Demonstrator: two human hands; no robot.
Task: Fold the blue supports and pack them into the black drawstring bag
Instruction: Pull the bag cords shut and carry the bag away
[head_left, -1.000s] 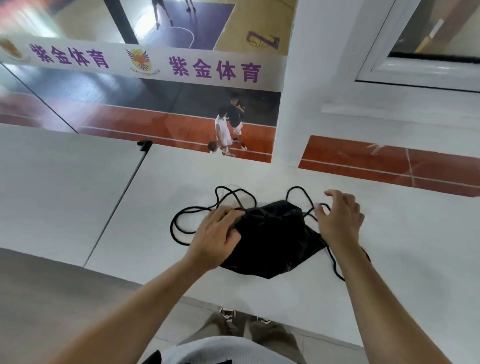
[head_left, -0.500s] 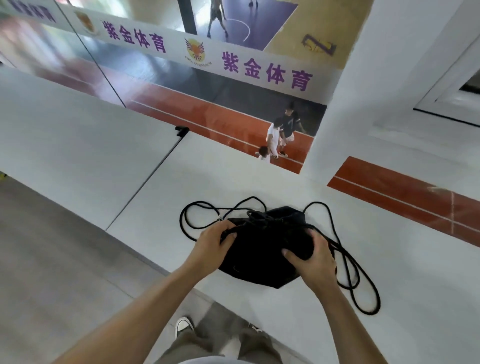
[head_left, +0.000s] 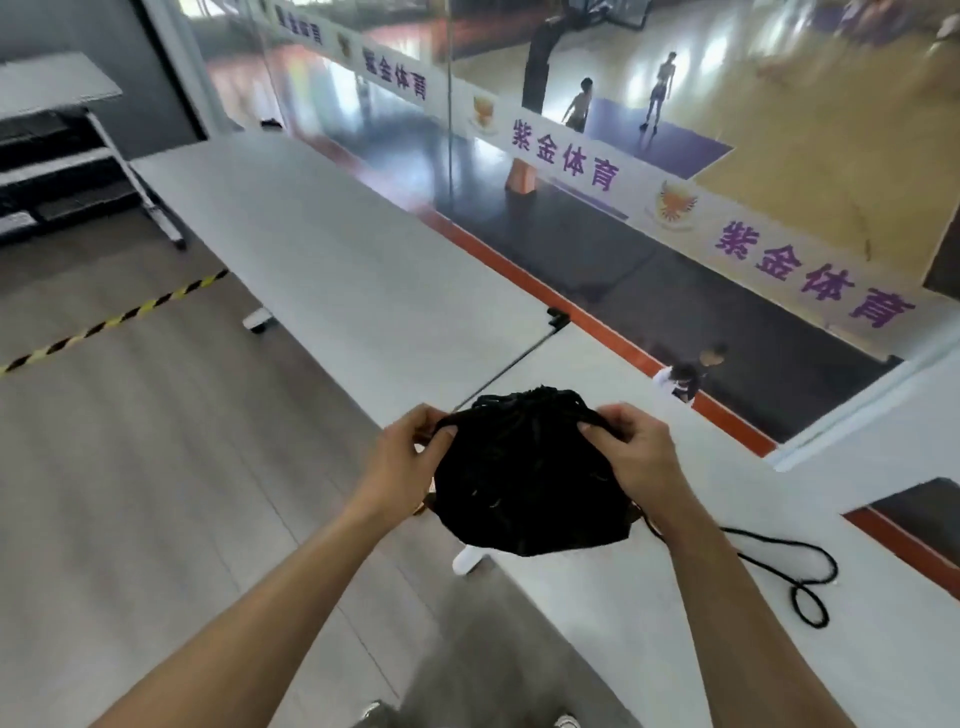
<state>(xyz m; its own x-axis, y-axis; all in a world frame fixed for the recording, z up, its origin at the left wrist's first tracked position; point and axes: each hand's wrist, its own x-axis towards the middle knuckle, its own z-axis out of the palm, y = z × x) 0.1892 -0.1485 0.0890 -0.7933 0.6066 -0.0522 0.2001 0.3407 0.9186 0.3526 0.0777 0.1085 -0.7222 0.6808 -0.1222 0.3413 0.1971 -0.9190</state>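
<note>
The black drawstring bag (head_left: 524, 478) hangs bunched and full-looking in the air at the near edge of the white table (head_left: 363, 270). My left hand (head_left: 408, 457) pinches its gathered top on the left side. My right hand (head_left: 634, 452) grips the top on the right side. The mouth looks drawn together. A black cord (head_left: 800, 582) trails from the bag and loops on the table to the right. No blue supports are visible; what is inside the bag is hidden.
White tables run along a glass wall (head_left: 597, 208) with purple lettering, overlooking a sports court with people. A black clamp (head_left: 557, 316) sits at the joint between two tables. Yellow-black tape (head_left: 114, 322) crosses the wooden floor at left. A shelf rack (head_left: 62, 156) stands far left.
Both hands closed on the bag and lifted it off the table toward me; the cords that lay spread behind it now gather at its top, and my view swung left.
</note>
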